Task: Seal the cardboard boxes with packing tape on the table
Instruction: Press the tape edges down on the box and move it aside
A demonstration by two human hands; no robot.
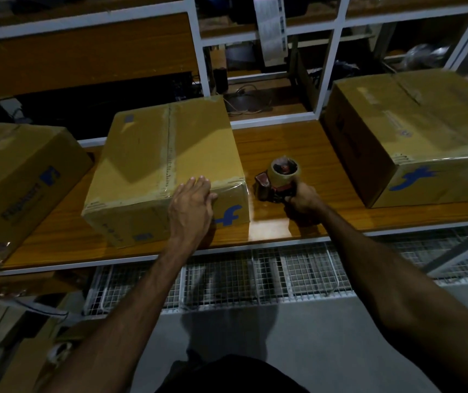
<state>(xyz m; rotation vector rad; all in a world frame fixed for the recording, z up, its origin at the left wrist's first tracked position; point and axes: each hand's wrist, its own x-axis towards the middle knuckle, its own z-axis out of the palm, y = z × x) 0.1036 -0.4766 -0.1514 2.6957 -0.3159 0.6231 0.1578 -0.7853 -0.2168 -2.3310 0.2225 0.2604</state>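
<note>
Both forearms reach in from the bottom of the head view toward a wooden table (269,225) with a white-trimmed front edge. Left hand (191,204) lies flat with straight fingers on the near right corner of the middle box (165,165), palm over the top edge where clear tape wraps down onto the front face, right above a blue logo. So it's pressing, not gripping anything. That box sits roughly mid-table, a bit left of centre, with a tape strip running along its top seam from back to front.

Right hand (303,198) is curled tight around the handle of a tape dispenser (276,180), which rests on the bare tabletop just beside the middle box's right side, not touching it as far as one can tell. The tan tape roll stands up on the far end of the dispenser.

Left box (20,177) hangs over the table's front left edge, tilted at an angle, printed side facing the camera. Right box (414,131) sits toward the right end of the table, well apart from the dispenser, with shiny tape over its near top edge.

Behind the table there's a white metal rack (196,46) with dark clutter, and wire mesh (241,276) below the table's front edge.
</note>
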